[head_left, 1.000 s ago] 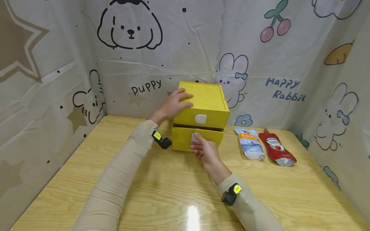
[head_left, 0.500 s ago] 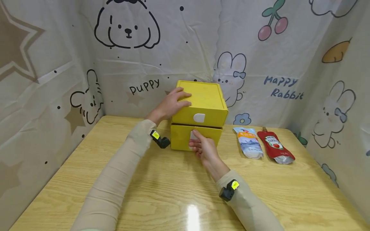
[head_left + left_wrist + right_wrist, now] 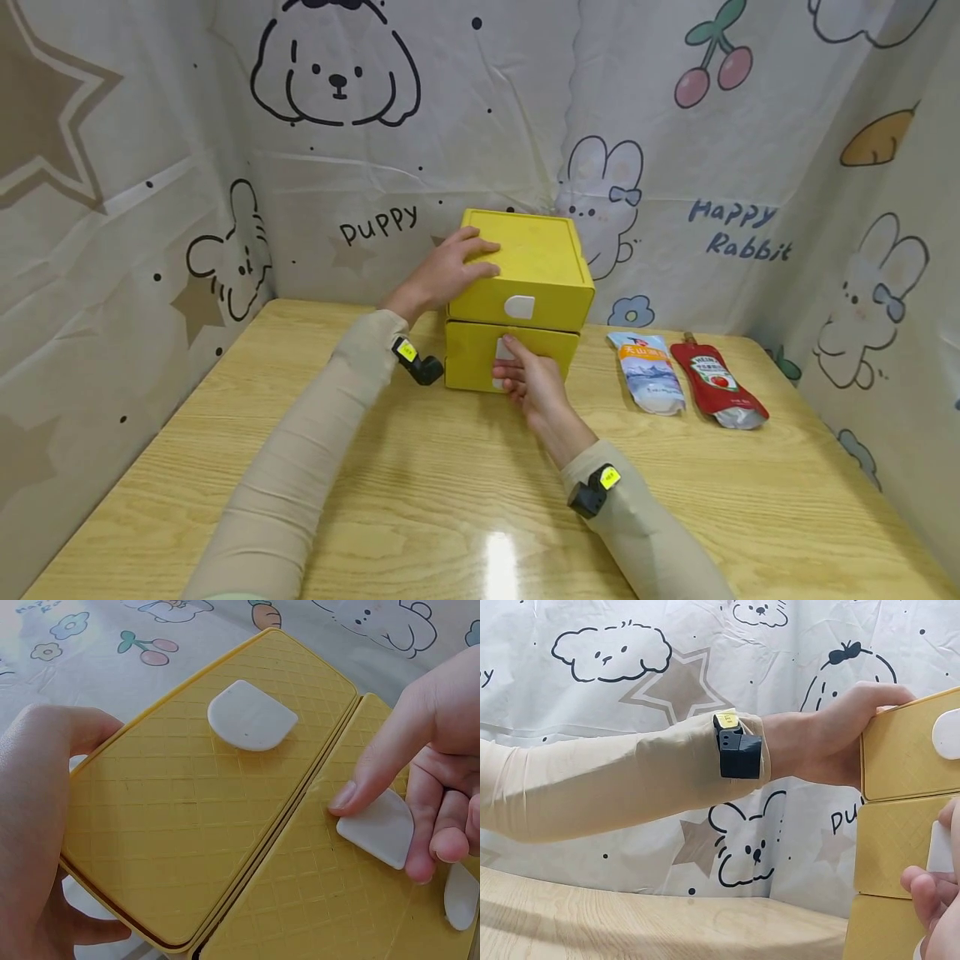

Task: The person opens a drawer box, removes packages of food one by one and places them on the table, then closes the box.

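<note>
A yellow drawer cabinet [image 3: 536, 242] with white tabs stands at the back of the table. My left hand [image 3: 442, 271] lies over its top left edge, fingers spread on the top face and down the side. With thumb and fingers, my right hand [image 3: 536, 387] pinches the white handle [image 3: 379, 825] of the drawer [image 3: 468, 358] below the top one. The top drawer's own white tab [image 3: 251, 716] is untouched. Only a thin line separates the two drawer fronts. In the right wrist view a further yellow front [image 3: 881, 926] shows lower down.
To the cabinet's right lie a blue and white pouch [image 3: 648, 375] and a red Heinz ketchup pouch [image 3: 716, 383] on the wooden table [image 3: 420, 500]. A printed cloth [image 3: 337, 167] hangs close behind the cabinet and along both sides.
The dark gap above the lower drawer's front has narrowed to a thin line. My right hand has kept hold of the handle, and the left hand has stayed on the cabinet.
</note>
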Demonstrator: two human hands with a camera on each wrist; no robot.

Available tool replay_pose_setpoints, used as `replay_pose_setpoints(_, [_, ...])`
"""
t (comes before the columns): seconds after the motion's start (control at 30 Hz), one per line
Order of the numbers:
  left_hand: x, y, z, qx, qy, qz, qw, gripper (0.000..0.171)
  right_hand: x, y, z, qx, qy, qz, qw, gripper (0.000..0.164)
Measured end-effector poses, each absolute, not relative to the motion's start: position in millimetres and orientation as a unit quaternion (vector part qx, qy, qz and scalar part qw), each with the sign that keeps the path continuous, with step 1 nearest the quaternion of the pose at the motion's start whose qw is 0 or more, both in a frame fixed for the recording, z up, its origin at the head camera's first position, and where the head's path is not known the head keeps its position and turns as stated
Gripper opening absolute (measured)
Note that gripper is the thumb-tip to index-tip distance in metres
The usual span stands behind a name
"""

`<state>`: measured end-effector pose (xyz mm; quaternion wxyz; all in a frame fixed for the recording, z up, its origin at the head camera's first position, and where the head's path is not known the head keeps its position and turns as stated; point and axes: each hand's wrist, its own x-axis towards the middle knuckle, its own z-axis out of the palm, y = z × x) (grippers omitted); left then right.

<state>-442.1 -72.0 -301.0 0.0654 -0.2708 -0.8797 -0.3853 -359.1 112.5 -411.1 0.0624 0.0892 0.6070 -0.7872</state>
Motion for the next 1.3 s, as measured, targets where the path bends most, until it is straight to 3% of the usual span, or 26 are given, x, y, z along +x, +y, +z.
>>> replay_pose_setpoints(1.3, [-441.8,-71.3,-301.3,-0.274,-0.879,-0.384,0.069,0.054,-364.2,116.3,-412.9,0.075,0.6,-0.794,0.069,0.046])
